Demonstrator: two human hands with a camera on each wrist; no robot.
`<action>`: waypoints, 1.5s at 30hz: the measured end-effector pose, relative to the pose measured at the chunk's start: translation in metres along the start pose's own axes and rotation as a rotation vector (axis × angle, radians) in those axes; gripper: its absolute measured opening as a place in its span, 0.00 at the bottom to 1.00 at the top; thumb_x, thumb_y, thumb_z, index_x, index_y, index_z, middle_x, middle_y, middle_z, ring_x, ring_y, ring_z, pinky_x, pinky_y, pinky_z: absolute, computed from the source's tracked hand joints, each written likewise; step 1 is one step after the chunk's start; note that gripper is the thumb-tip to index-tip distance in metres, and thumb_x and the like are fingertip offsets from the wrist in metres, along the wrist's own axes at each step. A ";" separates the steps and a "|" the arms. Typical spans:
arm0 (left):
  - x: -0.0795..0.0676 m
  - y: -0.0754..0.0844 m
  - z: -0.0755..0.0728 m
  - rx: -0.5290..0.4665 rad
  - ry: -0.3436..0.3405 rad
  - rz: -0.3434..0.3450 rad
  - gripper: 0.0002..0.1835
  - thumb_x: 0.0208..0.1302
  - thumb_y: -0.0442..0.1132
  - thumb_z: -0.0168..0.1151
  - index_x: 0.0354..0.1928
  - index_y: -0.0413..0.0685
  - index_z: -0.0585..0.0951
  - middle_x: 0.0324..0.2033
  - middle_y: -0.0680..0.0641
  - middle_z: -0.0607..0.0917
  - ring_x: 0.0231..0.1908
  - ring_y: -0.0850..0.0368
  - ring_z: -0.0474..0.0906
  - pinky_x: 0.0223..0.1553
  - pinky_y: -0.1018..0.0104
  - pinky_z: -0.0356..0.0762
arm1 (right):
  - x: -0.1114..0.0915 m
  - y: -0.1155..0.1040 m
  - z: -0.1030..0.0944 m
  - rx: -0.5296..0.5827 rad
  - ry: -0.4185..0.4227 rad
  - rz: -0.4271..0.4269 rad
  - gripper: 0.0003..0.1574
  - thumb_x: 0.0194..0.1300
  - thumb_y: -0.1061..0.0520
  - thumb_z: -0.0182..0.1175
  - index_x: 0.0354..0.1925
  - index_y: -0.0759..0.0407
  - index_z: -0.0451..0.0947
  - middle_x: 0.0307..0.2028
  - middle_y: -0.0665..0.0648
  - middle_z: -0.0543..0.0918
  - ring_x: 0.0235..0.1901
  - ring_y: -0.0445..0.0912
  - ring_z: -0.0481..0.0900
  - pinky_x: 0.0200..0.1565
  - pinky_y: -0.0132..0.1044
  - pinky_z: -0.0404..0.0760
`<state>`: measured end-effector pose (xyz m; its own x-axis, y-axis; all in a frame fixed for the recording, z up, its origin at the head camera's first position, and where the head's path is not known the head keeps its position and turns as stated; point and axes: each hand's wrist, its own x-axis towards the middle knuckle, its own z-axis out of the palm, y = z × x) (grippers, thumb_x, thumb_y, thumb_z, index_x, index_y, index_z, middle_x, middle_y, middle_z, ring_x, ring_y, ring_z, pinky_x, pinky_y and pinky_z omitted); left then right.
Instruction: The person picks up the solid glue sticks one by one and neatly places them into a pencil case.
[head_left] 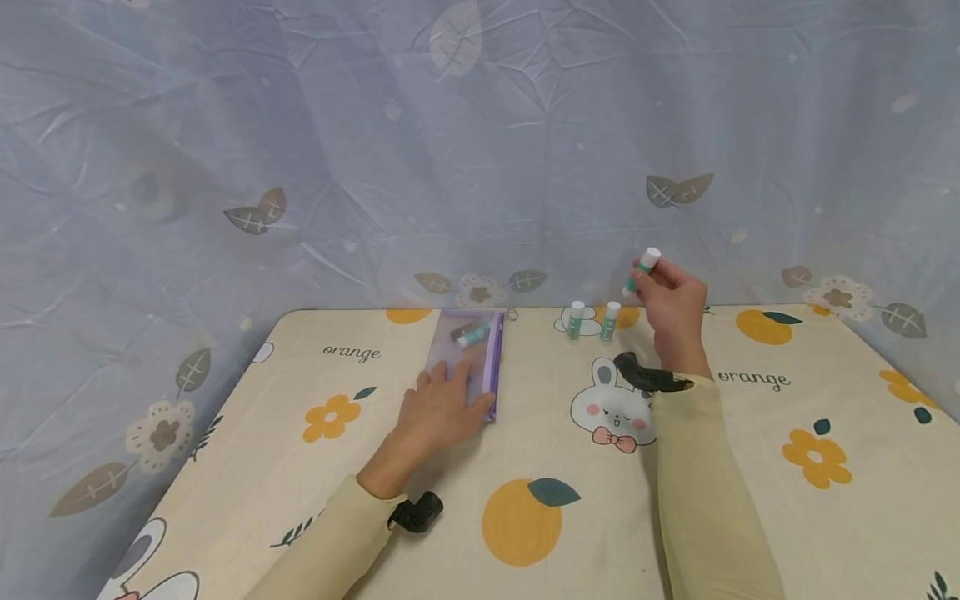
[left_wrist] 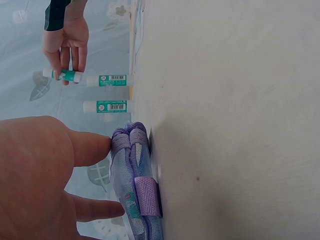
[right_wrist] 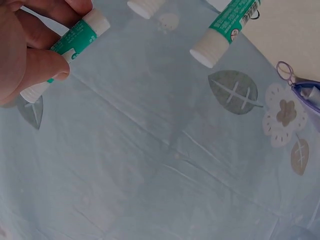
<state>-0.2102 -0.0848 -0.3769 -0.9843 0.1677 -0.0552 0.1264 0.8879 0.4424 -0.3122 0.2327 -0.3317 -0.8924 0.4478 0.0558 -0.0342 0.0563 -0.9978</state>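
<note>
My right hand (head_left: 677,308) pinches a green and white glue stick (head_left: 649,259) between thumb and fingers, held tilted above the table's far edge. In the right wrist view the thumb (right_wrist: 47,67) lies across the green label. Two more glue sticks, one on the left (head_left: 575,321) and one on the right (head_left: 610,322), stand upright on the table, just left of that hand. My left hand (head_left: 442,412) rests with spread fingers on a see-through mesh pencil pouch (head_left: 441,343) with a purple zipper edge. Inside the pouch lies another glue stick (head_left: 474,335), seen through the mesh.
A cream tablecloth (head_left: 525,450) printed with oranges, flowers and rabbits covers the table. Right behind the table's far edge hangs a grey-blue curtain (head_left: 465,167). A small metal ring (head_left: 512,314) sits at the pouch's far corner.
</note>
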 end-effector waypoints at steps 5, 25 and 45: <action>0.001 0.000 0.000 0.001 0.003 0.002 0.36 0.77 0.59 0.55 0.79 0.50 0.68 0.77 0.30 0.66 0.74 0.28 0.64 0.69 0.27 0.65 | -0.002 -0.004 0.001 0.002 -0.001 -0.020 0.30 0.76 0.54 0.64 0.73 0.53 0.76 0.69 0.53 0.83 0.65 0.42 0.81 0.70 0.40 0.77; 0.000 0.000 0.001 0.007 0.021 0.018 0.35 0.77 0.59 0.56 0.78 0.50 0.68 0.72 0.31 0.71 0.68 0.30 0.69 0.65 0.28 0.68 | -0.008 -0.014 0.002 0.055 -0.020 -0.053 0.32 0.75 0.55 0.66 0.73 0.57 0.75 0.68 0.56 0.83 0.62 0.42 0.83 0.70 0.41 0.77; 0.000 -0.001 0.001 0.006 0.025 0.019 0.35 0.77 0.59 0.56 0.78 0.50 0.69 0.72 0.31 0.72 0.67 0.30 0.70 0.65 0.29 0.68 | -0.015 -0.016 0.014 0.056 -0.067 -0.048 0.30 0.76 0.58 0.65 0.72 0.59 0.76 0.68 0.58 0.83 0.60 0.42 0.84 0.68 0.40 0.79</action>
<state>-0.2098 -0.0851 -0.3785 -0.9844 0.1741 -0.0242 0.1462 0.8873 0.4373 -0.3048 0.2124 -0.3176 -0.9172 0.3849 0.1032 -0.1013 0.0252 -0.9945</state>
